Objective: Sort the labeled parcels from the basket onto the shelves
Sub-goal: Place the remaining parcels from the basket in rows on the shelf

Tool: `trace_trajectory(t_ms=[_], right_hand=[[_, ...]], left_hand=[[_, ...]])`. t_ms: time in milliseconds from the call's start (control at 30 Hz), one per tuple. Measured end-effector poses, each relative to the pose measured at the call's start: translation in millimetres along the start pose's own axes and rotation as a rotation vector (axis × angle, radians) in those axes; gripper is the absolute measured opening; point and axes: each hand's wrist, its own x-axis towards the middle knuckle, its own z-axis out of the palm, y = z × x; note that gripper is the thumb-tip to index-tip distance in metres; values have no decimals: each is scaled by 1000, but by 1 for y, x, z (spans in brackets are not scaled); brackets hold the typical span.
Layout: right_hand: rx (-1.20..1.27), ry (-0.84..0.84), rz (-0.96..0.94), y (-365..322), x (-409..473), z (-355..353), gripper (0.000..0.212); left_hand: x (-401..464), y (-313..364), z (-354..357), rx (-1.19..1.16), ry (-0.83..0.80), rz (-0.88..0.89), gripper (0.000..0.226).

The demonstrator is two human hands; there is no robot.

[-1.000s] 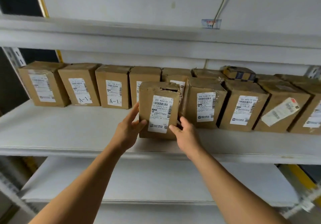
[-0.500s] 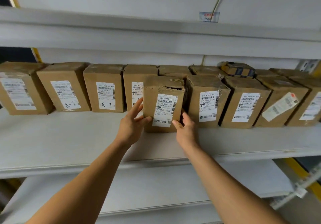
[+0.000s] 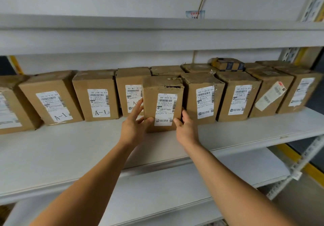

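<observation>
A brown cardboard parcel [image 3: 163, 103] with a white barcode label stands upright on the middle shelf [image 3: 70, 148], a little in front of the row of parcels. My left hand [image 3: 135, 125] presses straight fingers against its left side, with the thumb on the lower front. My right hand [image 3: 185, 129] holds its lower right edge, with the thumb on the label and the fingers tucked into the gap beside the neighbouring parcel [image 3: 203, 99]. No basket is in view.
Several labelled parcels line the back of the shelf, two marked A-1 [image 3: 99, 96] at the left. A small dark box [image 3: 228, 65] lies on top of the back row. A lower shelf [image 3: 175, 190] and an upper shelf [image 3: 157, 38] frame the middle one.
The parcel has moved back toward the row between both hands, closing up to the parcel on its right. My view has shifted closer and to the right.
</observation>
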Motion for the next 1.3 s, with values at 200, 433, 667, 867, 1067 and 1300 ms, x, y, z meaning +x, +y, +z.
trace_trajectory(t_ms=[200, 433, 667, 867, 1067, 1300], right_hand=[[36, -35, 48, -4, -10, -15, 57], [-15, 44, 0, 2, -57, -57, 32], [-121, 150, 11, 24, -126, -126, 32], [-117, 271, 138, 61, -191, -213, 32], [-169, 387, 259, 104, -270, -322, 35], [-287, 488, 439, 176, -368, -426, 32]], left_hand=[[-11, 7, -5, 163, -55, -10, 80], [-46, 20, 1, 362, 24, -77, 40], [-95, 40, 54, 334, -18, -22, 49], [-149, 58, 137, 394, -344, 188, 33], [-219, 80, 253, 363, -542, 183, 34], [-319, 83, 378, 403, -764, 203, 36]])
